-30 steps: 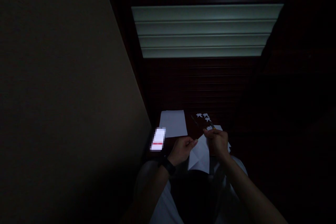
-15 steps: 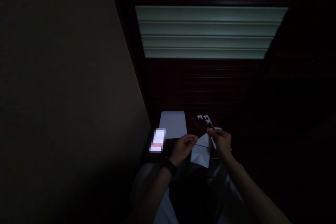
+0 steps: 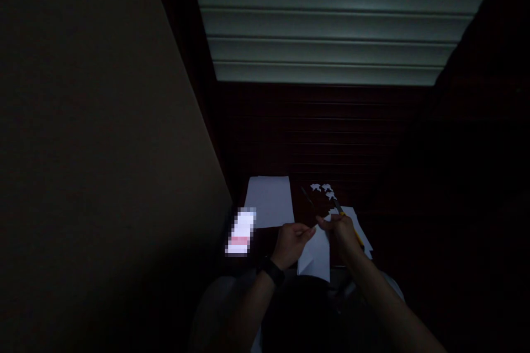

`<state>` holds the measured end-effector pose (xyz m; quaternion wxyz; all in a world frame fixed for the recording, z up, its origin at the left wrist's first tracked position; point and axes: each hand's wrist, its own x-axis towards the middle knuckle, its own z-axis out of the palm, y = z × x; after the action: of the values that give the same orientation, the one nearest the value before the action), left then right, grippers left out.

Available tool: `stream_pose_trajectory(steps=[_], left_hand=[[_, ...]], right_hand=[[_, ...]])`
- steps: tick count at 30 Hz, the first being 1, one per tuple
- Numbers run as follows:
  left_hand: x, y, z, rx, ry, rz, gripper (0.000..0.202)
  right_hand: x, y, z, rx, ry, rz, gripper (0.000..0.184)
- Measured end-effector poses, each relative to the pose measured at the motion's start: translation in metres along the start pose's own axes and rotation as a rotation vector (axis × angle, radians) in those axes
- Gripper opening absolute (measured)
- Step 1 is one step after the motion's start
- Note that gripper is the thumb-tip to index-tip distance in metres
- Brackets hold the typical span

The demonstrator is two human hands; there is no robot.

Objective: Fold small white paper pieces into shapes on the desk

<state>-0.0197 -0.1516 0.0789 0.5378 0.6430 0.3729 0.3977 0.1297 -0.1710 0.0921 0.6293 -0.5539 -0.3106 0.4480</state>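
Observation:
A creased sheet of white paper (image 3: 318, 256) lies at the near edge of the dark table, between my hands. My left hand (image 3: 292, 242), with a dark band at the wrist, pinches its upper left edge. My right hand (image 3: 340, 230) grips the upper part of the same sheet, thumb and fingers closed. Just beside the right hand is a yellow-handled cutter (image 3: 358, 238), partly hidden under it, lying over other white paper sheets (image 3: 361, 226). Small cut paper shapes (image 3: 316, 187) lie beyond my hands.
A blank stack of white paper (image 3: 270, 201) lies at the back left. A lit phone (image 3: 240, 233), its screen blurred out, is in front of it. A thin dark tool (image 3: 307, 196) rests near the cut shapes. A wall (image 3: 103, 149) rises on the left, a slatted panel (image 3: 331, 27) ahead.
Both hands have come closer together on the sheet, and its upper part now looks folded over. The view has tilted slightly downward, and the yellow cutter shows beside the right hand.

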Motion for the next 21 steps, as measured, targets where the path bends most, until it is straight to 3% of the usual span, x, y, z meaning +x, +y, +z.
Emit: stream_pose_trajectory(steps=[4,8,11,14,17,21], left_hand=[[0.015,-0.016,-0.013,0.023,-0.001,-0.035,0.032],[0.04,-0.039,-0.037,-0.044,0.124,-0.106,0.032],[0.066,-0.054,-0.045,-0.173,0.19,-0.14,0.031],[0.093,-0.066,-0.046,-0.278,0.206,-0.129,0.031],[0.112,-0.079,-0.047,-0.37,0.223,-0.165,0.036],[0.124,-0.087,-0.048,-0.402,0.196,-0.253,0.04]], right_hand=[[0.047,-0.007,-0.016,0.058,0.148,-0.03,0.023],[0.086,-0.012,-0.025,0.057,0.21,-0.068,0.022],[0.096,0.009,-0.007,0.025,0.055,-0.026,0.027],[0.104,0.043,0.019,-0.018,-0.3,0.054,0.052],[0.118,0.067,0.029,-0.12,-0.385,0.034,0.062],[0.134,0.078,0.022,-0.189,-0.366,0.013,0.058]])
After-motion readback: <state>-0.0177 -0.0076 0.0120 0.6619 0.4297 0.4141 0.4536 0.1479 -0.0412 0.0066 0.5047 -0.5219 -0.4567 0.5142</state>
